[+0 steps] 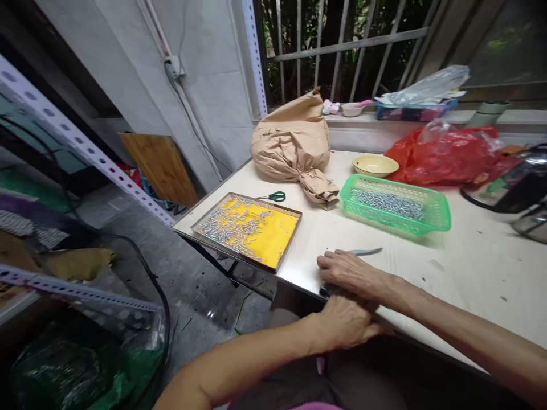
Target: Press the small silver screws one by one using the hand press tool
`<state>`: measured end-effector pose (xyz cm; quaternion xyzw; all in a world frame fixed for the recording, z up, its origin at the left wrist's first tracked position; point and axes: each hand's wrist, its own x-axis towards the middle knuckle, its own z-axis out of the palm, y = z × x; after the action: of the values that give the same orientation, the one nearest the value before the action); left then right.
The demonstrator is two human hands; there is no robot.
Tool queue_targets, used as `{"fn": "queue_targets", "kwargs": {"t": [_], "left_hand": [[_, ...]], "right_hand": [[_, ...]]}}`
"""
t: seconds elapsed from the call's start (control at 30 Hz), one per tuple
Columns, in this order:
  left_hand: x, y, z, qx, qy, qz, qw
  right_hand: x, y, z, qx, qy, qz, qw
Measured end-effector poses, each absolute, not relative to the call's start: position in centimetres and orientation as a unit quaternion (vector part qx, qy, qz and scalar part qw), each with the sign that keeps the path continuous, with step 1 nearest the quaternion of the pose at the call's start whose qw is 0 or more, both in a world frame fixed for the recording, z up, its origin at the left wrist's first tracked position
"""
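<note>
My left hand (347,320) is at the table's front edge, its fingers curled under my right hand and mostly hidden. Resting on the table edge, my right hand (348,272) has bent fingers close to a small dark object (323,291); what lies between the hands cannot be made out. Just behind my right hand lies a thin grey-blue tool (366,251). To the left, a shallow tray (280,236) with a yellow bottom holds many small metal pieces. A green plastic basket (395,223) with more metal pieces stands beyond my right hand.
Behind the tray lie green-handled scissors (277,196). A crumpled brown paper bag (290,142) sits at the back, with a yellow bowl (375,165) and a red plastic bag (444,154) right of it. A white table (474,256) holds these. A metal rack stands left.
</note>
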<state>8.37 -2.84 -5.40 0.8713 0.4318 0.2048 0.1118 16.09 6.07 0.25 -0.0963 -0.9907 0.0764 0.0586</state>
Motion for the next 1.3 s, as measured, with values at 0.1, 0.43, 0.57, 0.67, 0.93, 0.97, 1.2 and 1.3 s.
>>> {"fn": "queue_targets", "kwargs": {"t": [0.1, 0.43, 0.57, 0.67, 0.93, 0.97, 1.2, 1.3], "left_hand": [[8.4, -3.0, -5.3, 0.875, 0.432, 0.190, 0.107], [-3.8, 3.6, -0.4, 0.670, 0.725, 0.141, -0.072], [-9.9, 7.6, 1.3, 0.593, 0.794, 0.043, -0.127], [-11.4, 9.0, 0.9, 0.596, 0.795, -0.008, -0.108], [-12.2, 10.3, 0.6, 0.583, 0.812, 0.008, -0.025], [-12.2, 10.4, 0.9, 0.563, 0.826, 0.025, -0.002], [-12.5, 9.4, 0.9, 0.495, 0.863, 0.085, 0.051], [-12.4, 9.0, 0.3, 0.497, 0.862, 0.093, 0.038]], "right_hand": [[15.5, 5.7, 0.6, -0.056, -0.983, 0.148, 0.096], [19.2, 14.3, 9.0, -0.402, -0.800, -0.102, 0.434], [21.6, 16.2, 10.2, -0.566, -0.757, -0.196, 0.262], [21.3, 13.1, 8.9, -0.542, -0.808, -0.125, 0.193], [21.0, 3.2, 0.9, -0.434, -0.891, 0.111, 0.070], [21.2, 2.8, 0.0, -0.441, -0.888, 0.106, 0.068], [22.3, 2.0, -5.2, -0.420, -0.892, 0.054, 0.158], [22.5, 1.7, -6.2, -0.413, -0.891, 0.028, 0.187]]}}
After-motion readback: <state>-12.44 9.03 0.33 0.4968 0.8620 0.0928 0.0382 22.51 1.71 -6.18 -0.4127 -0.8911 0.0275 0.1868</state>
